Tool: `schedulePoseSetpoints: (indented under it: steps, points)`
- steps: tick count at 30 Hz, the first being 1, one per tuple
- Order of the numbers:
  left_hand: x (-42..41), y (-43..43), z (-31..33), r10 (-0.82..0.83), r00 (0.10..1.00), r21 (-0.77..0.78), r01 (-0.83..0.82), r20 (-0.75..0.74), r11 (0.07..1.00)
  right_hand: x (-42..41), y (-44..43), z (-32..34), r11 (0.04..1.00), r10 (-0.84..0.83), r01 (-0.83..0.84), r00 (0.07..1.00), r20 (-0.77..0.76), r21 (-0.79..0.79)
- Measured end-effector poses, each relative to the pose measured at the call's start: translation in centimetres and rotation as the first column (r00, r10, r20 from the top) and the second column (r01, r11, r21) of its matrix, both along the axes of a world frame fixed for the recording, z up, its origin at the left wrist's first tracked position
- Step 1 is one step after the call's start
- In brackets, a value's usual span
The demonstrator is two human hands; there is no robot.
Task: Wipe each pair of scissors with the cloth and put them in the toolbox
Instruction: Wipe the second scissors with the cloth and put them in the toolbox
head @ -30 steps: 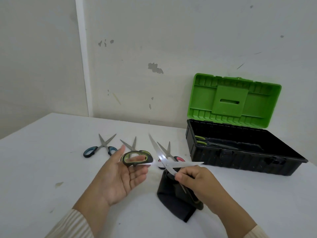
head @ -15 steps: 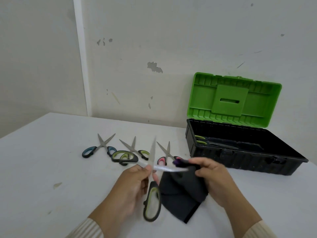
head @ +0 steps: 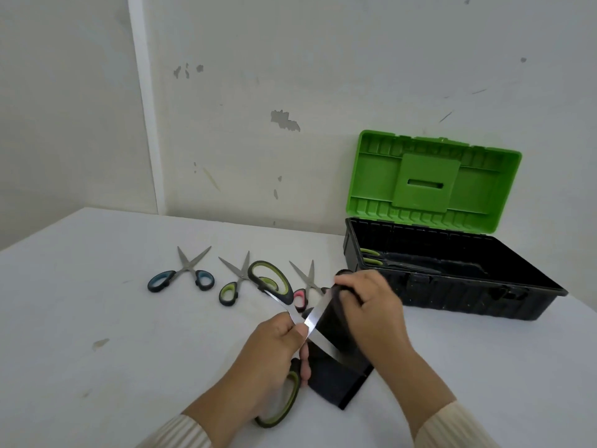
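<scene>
This looks like a plain work corner, perhaps a workshop or utility room. A white matt tabletop with small stains meets an off-white painted wall marked by chipped grey patches and scuffs. A black plastic toolbox with an open bright-green lid stands against that wall. Well left of the toolbox, a white vertical strip runs up the wall.
</scene>
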State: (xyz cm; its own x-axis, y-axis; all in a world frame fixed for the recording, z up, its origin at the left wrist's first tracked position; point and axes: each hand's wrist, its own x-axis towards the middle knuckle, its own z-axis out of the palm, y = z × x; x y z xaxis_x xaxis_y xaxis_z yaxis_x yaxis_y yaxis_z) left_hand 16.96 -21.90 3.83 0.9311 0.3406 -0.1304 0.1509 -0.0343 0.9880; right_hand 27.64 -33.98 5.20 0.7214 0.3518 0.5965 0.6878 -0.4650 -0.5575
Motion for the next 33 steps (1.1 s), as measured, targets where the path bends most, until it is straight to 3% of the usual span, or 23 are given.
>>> schedulePoseSetpoints:
  steps: [2,4,8,11,16,22,24,29,33]
  points:
    - [-0.2,0.1,0.5,0.009,1.0,-0.039,-0.009,0.004,0.999,0.9,-1.6,0.3,0.991,-0.119,0.126,0.984,-0.134,0.045]
    - [-0.1,0.8,0.9,0.091,0.995,-0.135,-0.086,0.028,0.987,1.0,-2.7,0.3,0.988,-0.091,0.125,0.946,-0.31,0.091]
    - [0.3,2.8,1.1,0.353,0.934,-0.454,-0.291,0.056,0.842,-0.8,-2.2,0.6,0.969,0.243,-0.168,0.777,-0.581,0.181]
    - [0.6,3.1,1.4,0.419,0.904,-0.584,-0.296,0.084,0.756,-2.7,-0.1,0.7,0.947,0.309,-0.277,0.654,-0.691,0.162]
    - [0.6,0.7,2.0,0.353,0.927,-0.683,-0.174,0.13,0.709,-5.0,2.6,1.0,0.909,0.395,-0.387,0.684,-0.614,0.153]
    - [-0.3,2.7,3.1,0.437,0.889,-0.796,-0.165,0.136,0.583,-5.2,0.8,2.1,0.941,0.321,-0.304,0.67,-0.67,0.146]
    - [-0.6,3.6,3.2,0.448,0.883,-0.762,-0.191,0.143,0.619,-5.3,0.3,2.3,0.951,0.3,-0.267,0.669,-0.68,0.156]
    - [-1.7,1.2,1.7,0.296,0.95,-0.678,-0.156,0.095,0.718,-5.8,0.4,2.4,0.947,0.293,-0.101,0.654,-0.697,0.304]
    - [-2.4,-1.5,0.7,0.212,0.976,-0.746,-0.101,0.056,0.659,-6.2,0.0,2.4,0.932,0.303,-0.036,0.626,-0.718,0.361]
